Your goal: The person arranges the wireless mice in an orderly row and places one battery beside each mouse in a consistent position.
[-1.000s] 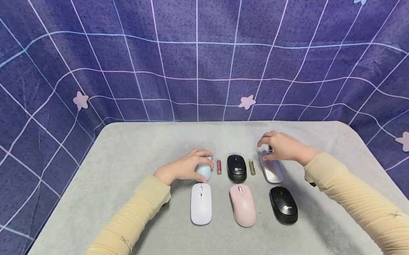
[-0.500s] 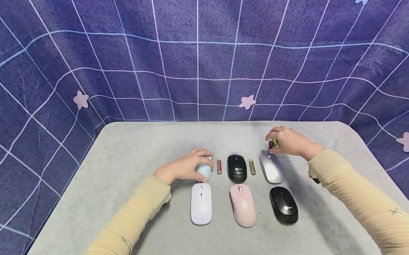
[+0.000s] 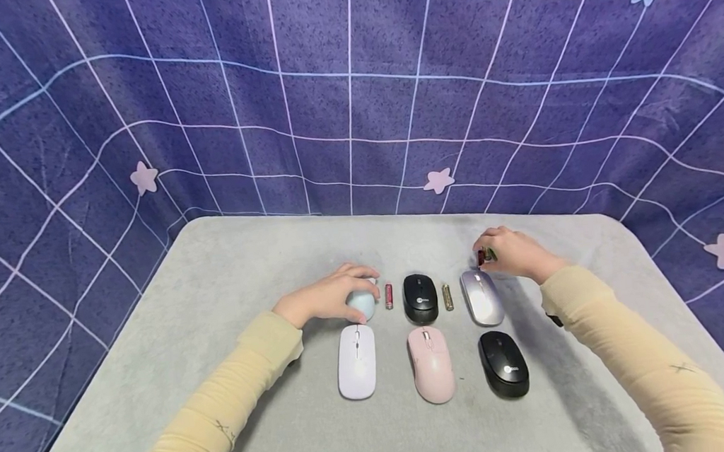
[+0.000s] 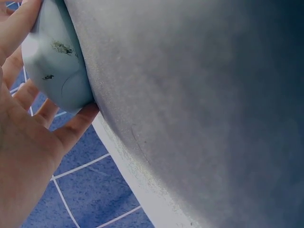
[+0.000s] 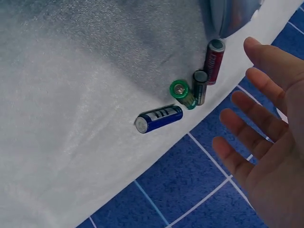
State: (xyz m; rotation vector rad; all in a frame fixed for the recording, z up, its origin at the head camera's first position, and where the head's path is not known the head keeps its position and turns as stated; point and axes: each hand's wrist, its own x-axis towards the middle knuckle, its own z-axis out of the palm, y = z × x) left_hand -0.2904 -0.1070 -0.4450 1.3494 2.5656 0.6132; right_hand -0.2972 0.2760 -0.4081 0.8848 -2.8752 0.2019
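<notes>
My left hand [image 3: 326, 297] holds a light blue mouse [image 3: 361, 304] on the table, fingers over its far end and thumb at its near side. Dark scuffs mark that blue shell in the left wrist view. My right hand [image 3: 516, 252] is over a group of batteries behind a silver mouse [image 3: 482, 297]. In the right wrist view its fingers are spread beside a red battery [image 5: 214, 62], a dark battery [image 5: 199, 88], a green battery [image 5: 182, 93] and a blue battery [image 5: 159, 118], with nothing gripped. In the head view the hand partly hides this group.
A red battery [image 3: 389, 295], a black mouse [image 3: 420, 298] and a gold battery [image 3: 447, 296] lie between the hands. Nearer are a white mouse [image 3: 356, 362], a pink mouse [image 3: 432, 365] and another black mouse [image 3: 504, 364]. A blue gridded curtain [image 3: 352, 99] hangs behind the grey table [image 3: 269, 425].
My right hand has moved off the silver mouse, away and to the right, to the batteries behind it. The left hand has stayed on the light blue mouse.
</notes>
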